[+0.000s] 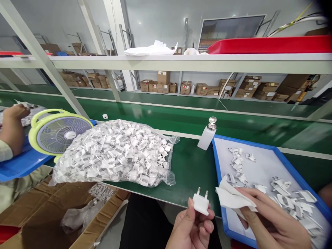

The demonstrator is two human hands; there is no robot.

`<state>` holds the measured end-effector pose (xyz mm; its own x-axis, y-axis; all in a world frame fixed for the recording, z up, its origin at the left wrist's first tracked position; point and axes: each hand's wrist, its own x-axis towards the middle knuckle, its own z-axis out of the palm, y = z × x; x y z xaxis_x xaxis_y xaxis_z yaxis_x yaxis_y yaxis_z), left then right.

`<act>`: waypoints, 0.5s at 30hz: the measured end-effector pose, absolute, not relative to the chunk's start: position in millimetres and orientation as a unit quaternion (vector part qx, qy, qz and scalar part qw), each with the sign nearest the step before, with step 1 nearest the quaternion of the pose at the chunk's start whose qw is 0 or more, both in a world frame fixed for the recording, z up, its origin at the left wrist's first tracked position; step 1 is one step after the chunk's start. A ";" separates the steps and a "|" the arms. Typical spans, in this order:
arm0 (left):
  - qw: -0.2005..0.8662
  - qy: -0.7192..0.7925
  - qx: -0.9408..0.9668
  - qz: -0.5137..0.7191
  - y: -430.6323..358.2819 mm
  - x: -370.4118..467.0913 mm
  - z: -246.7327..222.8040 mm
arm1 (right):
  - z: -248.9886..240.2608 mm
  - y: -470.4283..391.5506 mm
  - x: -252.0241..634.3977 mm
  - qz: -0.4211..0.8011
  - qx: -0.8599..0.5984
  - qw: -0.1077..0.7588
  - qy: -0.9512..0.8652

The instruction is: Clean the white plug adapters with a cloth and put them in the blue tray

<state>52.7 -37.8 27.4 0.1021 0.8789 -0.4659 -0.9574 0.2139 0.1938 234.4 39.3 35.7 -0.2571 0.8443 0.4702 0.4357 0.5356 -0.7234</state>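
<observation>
Head view, bench at a green conveyor. The left hand (193, 226) is closed on a white plug adapter (200, 203), pinched between thumb and fingers at the lower centre, its two pins pointing up and away. The right hand (269, 221) is closed on a folded white wipe (232, 197), held just beside the adapter but not touching it, over the near left corner of the blue tray (217, 162). More adapters (282, 190) lie scattered on the tray's white sheet. A white dispenser bottle (207, 135) with a metal cap stands at the tray's far left corner; a clear bag of adapters (114, 154) lies to the left, a cardboard box (46, 211) below it. A co-worker's hand (12, 126) rests behind a green-rimmed fan (58, 133). Judged risks: the adapter is held off the bench edge, so a loose pinch under wiping pressure could drop it to the floor; the bottle is top-heavy and near the tray, so a reach across could tip it
</observation>
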 end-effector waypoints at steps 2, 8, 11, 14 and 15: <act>0.751 0.224 -0.095 0.614 -37.0 53.1 28.2 | 33.1 47.1 237.2 0.327 -0.418 0.421 -0.736; 0.737 0.260 -0.070 0.620 -30.9 54.4 16.9 | 26.3 79.9 236.1 0.637 -0.465 0.320 -0.525; 0.707 0.333 0.003 0.624 -22.0 54.9 2.2 | 32.3 112.4 234.7 0.664 -0.499 0.242 -0.502; 0.662 0.387 0.051 0.640 -11.3 54.4 -15.7 | 44.6 161.6 237.3 0.639 -0.505 0.192 -0.548; 0.652 0.396 0.053 0.644 -8.2 54.0 -21.2 | 50.6 181.4 238.5 0.622 -0.506 0.181 -0.570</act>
